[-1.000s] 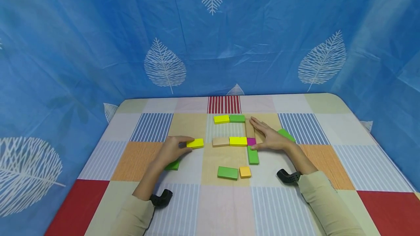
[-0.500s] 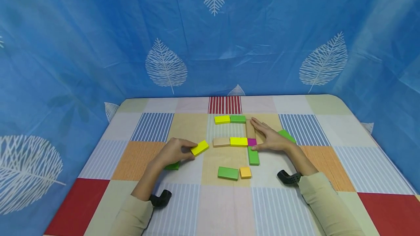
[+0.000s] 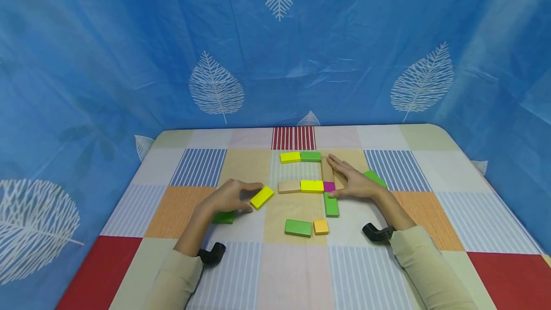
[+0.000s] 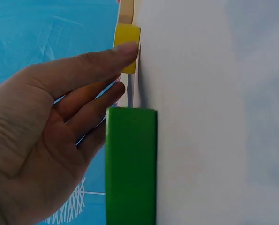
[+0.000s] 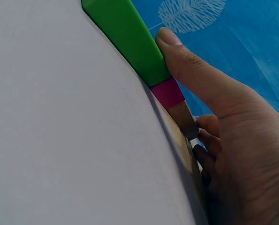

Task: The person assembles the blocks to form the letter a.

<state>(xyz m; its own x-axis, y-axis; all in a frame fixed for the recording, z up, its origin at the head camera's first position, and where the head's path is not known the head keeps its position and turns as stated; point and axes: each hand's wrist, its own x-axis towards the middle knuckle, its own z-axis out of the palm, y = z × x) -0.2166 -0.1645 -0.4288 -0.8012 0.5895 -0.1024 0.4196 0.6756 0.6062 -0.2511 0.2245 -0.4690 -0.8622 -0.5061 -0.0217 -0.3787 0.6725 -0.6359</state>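
A yellow block (image 3: 261, 197) lies slanted on the table just beyond my left hand (image 3: 230, 196). The left thumb and index finger are spread apart beside it; in the left wrist view the thumb overlaps the yellow block (image 4: 127, 35). Behind that hand is a green block (image 3: 224, 217), partly covered. My right hand (image 3: 356, 182) rests along a column of blocks: its thumb touches a green block (image 3: 331, 207), and its outstretched fingers lie by a plain wooden block (image 3: 327, 169). A small purple block (image 3: 329, 186) sits between those two, also seen in the right wrist view.
A plain block (image 3: 289, 187) and a yellow block (image 3: 312, 186) run left from the purple one. Farther back lie a yellow block (image 3: 290, 157) and a green block (image 3: 311, 157). Nearer are a green block (image 3: 298, 227) and an orange block (image 3: 320, 226). Another green block (image 3: 375, 177) lies behind the right wrist.
The left hand has moved the yellow block slightly right and turned it from level to slanted; its thumb and finger have since parted from it. The right hand stays in place.
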